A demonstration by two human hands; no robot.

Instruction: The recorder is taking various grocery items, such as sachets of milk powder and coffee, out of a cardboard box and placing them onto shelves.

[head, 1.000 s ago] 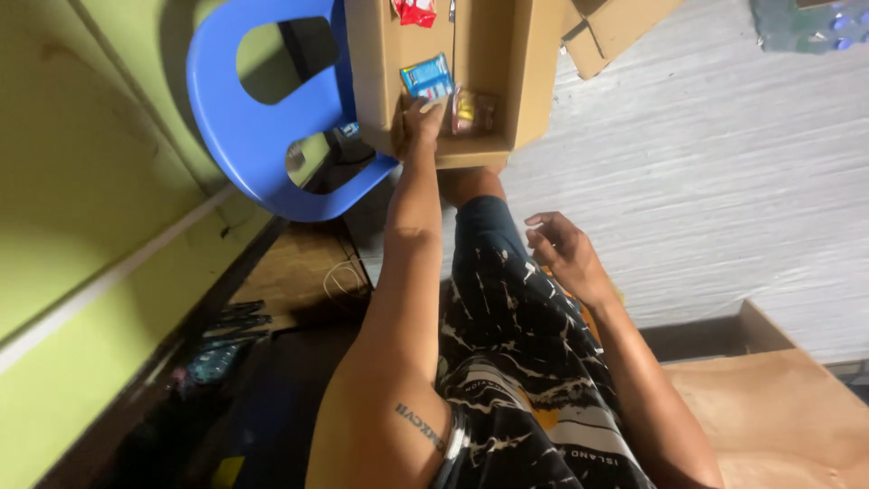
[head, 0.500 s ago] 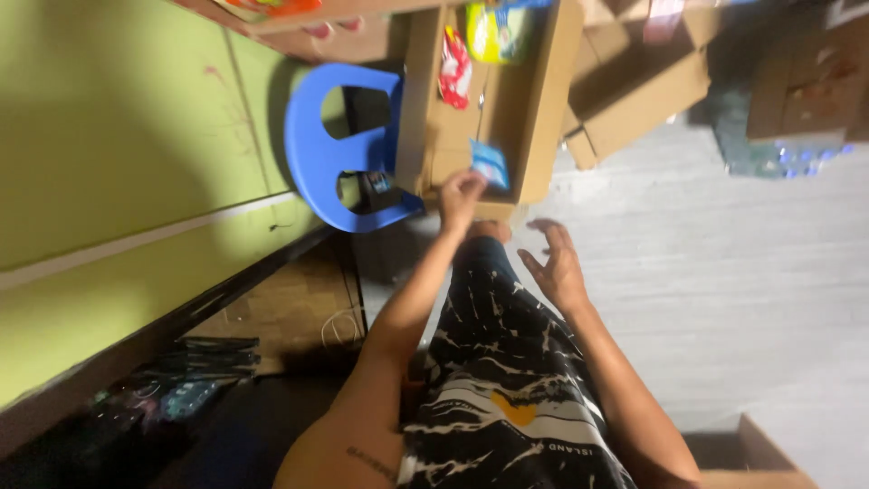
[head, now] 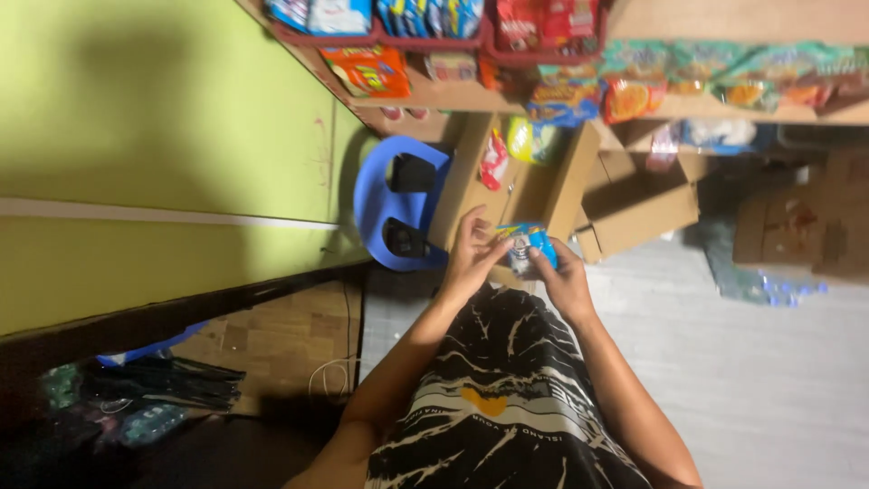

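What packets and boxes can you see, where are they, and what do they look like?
Blue packet: small, shiny, held by left hand and right hand.
Orange bag: flat, shelf upper left.
Red packet: in open brown box.
Brown carton: open, on floor, right.

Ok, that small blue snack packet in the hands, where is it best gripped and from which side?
Probably by its two short edges, one from each side, as now: the left hand pinches the left edge of the small blue snack packet and the right hand its right edge. It looks flat and thin, so pinching the edges should hold it.
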